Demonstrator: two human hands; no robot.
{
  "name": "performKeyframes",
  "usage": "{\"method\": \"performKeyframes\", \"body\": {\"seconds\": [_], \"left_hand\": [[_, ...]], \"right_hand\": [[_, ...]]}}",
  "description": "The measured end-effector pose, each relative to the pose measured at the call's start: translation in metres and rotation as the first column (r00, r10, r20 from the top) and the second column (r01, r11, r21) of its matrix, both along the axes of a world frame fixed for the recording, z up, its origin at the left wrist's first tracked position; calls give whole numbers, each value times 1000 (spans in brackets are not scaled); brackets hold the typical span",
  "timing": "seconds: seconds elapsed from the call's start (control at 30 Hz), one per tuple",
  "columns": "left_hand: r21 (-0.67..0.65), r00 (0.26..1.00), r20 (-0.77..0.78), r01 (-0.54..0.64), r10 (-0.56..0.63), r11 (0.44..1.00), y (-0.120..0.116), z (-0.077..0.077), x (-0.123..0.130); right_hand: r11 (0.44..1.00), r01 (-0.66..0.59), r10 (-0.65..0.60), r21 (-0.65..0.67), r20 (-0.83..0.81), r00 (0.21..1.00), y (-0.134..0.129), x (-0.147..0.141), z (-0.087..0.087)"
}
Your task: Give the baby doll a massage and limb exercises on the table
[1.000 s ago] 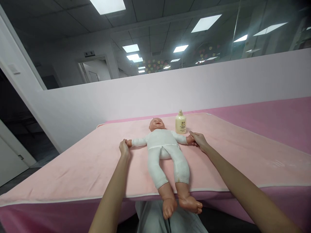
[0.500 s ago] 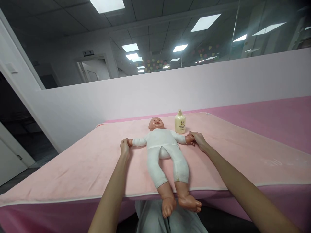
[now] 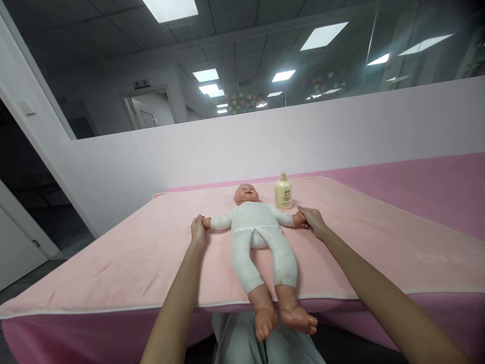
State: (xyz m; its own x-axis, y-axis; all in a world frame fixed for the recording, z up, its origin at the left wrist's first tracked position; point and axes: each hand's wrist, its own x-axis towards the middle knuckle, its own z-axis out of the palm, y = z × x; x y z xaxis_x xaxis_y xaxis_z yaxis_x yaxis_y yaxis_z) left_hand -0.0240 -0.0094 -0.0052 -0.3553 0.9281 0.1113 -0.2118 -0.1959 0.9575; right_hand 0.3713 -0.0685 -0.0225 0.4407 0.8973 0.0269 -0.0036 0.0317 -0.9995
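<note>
In the head view, the baby doll lies face up on the pink towel, its feet past the near edge. The left arm reaches forward, the left hand gripping one doll hand; the right arm slants inward, the right hand grasping the other. Both doll arms are spread. A pump bottle stands beside the doll's shoulder.

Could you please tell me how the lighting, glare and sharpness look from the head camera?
In the head view, the bright panel lights are blown out to white, glare streaks the glass, the doorway sinks to near-black, shadows beside the doll are faint, wide-angle distortion seems to stretch the right forearm, and the small print on the bottle is unreadable.
</note>
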Motion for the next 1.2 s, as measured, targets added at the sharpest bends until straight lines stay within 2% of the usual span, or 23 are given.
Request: {"method": "performKeyframes", "body": {"seconds": [0.2,0.47,0.6,0.97,1.2], "left_hand": [[-16,1000,-25,-14,14,1000,1,0,0],[-18,998,-58,27,-28,999,-5,4,3],[-11,998,-46,35,-36,999,-4,2,1],[13,1000,-17,-23,23,1000,2,-3,-1],[-47,994,-30,-110,109,993,-3,5,2]], "right_hand": [[995,73,-74,-65,-9,997,-3,-4,7],[995,-102,102,-7,40,994,-7,-2,6],[991,-131,131,-7,39,991,-5,0,3],[991,-126,127,-33,47,991,-1,3,1],[995,-85,88,-46,54,995,-4,0,5]]}}
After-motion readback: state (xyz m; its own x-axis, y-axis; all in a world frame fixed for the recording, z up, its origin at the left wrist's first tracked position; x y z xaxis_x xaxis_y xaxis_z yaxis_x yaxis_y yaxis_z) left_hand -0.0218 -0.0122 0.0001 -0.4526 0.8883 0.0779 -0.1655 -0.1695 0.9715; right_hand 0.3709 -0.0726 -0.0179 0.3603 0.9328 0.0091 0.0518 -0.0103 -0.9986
